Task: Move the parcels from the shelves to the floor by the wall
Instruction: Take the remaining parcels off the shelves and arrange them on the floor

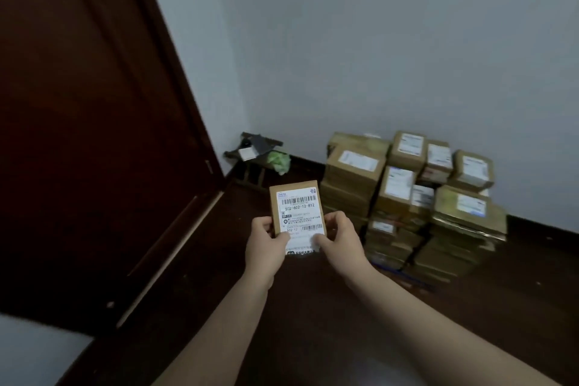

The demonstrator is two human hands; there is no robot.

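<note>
A: What fills the left side?

B: A dark brown door (94, 135), standing open and running from the near left toward the far corner. In that corner sits a low dark stool (250, 163). The things on it are too blurred to name, and a crumpled green bundle (279, 161) lies at its right edge.

A: And the arms?

B: Both forearms are bare and reach forward from the near edge, the left from the bottom centre, the right from the lower right. They converge in the middle.

A: What is the left hand (266, 243) doing?

B: It grips the lower left edge of a small brown parcel (283, 197), thumb laid on the front, fingers curled round behind.

A: Where is that parcel?

B: Held up in the air above the dark floor (313, 307), between the two hands, its white label (299, 208) facing the camera. The label shows barcodes and the number 502-602-12-812.

A: The right hand (341, 240)?

B: It mirrors the other one. The thumb presses the label's lower right corner and the fingers wrap the right edge.

A: And further right?

B: A stack of parcels (407, 204) stands on the floor against the pale wall (376, 41). They are brown boxes with white labels, piled several layers high. The held parcel is just left of the stack and not touching it.
</note>
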